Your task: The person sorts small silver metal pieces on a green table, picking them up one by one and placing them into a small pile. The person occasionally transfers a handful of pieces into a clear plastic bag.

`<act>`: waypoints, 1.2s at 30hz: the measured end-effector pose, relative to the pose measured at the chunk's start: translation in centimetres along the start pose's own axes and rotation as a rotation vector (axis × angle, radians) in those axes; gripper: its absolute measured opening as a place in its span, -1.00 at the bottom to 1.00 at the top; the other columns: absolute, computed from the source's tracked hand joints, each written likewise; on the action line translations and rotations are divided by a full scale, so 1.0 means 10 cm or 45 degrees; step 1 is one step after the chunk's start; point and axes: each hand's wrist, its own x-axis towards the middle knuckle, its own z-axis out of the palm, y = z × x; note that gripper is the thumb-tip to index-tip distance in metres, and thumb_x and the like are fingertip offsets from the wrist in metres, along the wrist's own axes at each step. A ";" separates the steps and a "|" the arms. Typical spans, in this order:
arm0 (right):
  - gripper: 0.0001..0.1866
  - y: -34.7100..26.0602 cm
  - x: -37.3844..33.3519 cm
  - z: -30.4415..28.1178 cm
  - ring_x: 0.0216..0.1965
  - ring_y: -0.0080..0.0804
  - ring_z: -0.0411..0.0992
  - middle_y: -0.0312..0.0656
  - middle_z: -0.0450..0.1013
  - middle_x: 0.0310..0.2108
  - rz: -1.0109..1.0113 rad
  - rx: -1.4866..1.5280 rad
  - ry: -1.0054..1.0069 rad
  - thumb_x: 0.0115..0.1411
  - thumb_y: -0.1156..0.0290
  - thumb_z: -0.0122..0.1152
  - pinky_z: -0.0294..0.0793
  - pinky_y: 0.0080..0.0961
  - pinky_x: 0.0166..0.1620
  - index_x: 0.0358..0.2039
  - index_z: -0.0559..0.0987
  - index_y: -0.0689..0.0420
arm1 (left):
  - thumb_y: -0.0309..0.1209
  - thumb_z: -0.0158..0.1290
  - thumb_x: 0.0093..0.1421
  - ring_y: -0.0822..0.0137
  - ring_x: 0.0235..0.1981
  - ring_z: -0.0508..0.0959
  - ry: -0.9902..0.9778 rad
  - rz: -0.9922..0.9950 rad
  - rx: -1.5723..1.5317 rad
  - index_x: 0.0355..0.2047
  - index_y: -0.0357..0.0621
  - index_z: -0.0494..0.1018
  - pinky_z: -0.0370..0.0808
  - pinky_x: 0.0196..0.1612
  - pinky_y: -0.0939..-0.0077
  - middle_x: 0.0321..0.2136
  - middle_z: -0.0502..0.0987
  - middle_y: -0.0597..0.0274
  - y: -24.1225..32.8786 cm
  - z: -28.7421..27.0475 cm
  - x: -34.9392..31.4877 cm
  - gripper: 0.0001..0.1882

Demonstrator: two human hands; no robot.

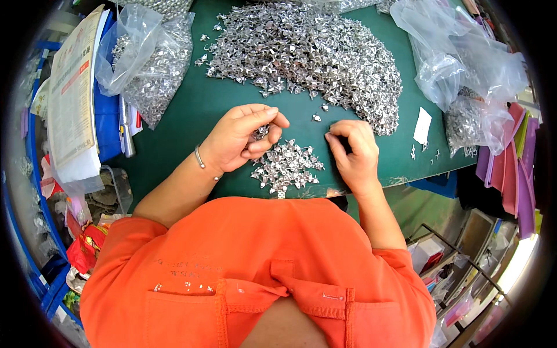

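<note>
My left hand [237, 139] is curled, palm partly up, around several small silver metal pieces [260, 132], which show between thumb and fingers. Just below it, a small pile of the same shiny, pointed pieces [285, 167] lies near the table's front edge. To the right of that pile, my right hand [356, 155] rests low over the table with thumb and forefinger pinched together. Whatever is between those fingertips, if anything, is hidden. One loose silver piece [316, 118] lies between the two hands, and a large heap of metal pieces [313, 49] spreads beyond them.
The table [191, 130] is dark green. A clear bag of metal parts [155, 75] stands at the left, beside a blue bin [107, 116] with papers. More plastic bags [464, 64] lie at the right, near a white tag [422, 125]. Purple and pink sheets [513, 168] hang at the right edge.
</note>
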 end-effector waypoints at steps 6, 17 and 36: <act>-0.80 -0.06 -0.05 -0.01 -0.31 -0.22 0.49 -0.19 0.54 -0.36 0.086 0.040 -0.019 -0.03 0.66 0.41 0.50 -0.38 -0.27 -0.38 0.60 0.18 | -0.31 -0.13 0.46 0.64 -0.73 0.22 0.019 0.001 -0.001 -0.19 -0.35 0.50 0.11 -0.73 0.77 -0.49 0.47 0.25 -0.01 0.00 0.00 -0.68; -0.87 -0.02 -0.06 -0.15 -0.33 -0.36 0.53 -0.13 0.55 -0.30 0.393 0.344 0.079 0.17 0.69 0.24 0.52 -0.49 -0.23 -0.27 0.60 0.24 | -0.31 -0.12 0.46 0.66 -0.73 0.21 0.018 0.005 0.009 -0.19 -0.34 0.50 0.10 -0.72 0.78 -0.49 0.48 0.26 -0.01 0.01 0.00 -0.69; -0.79 -0.15 -0.06 -0.04 -0.26 -0.18 0.50 -0.22 0.58 -0.34 0.139 0.198 -0.208 0.02 0.56 0.41 0.45 -0.32 -0.14 -0.30 0.63 0.14 | -0.31 -0.11 0.45 0.67 -0.74 0.20 0.026 0.019 0.019 -0.18 -0.33 0.50 0.10 -0.73 0.79 -0.48 0.49 0.27 -0.01 0.00 0.00 -0.69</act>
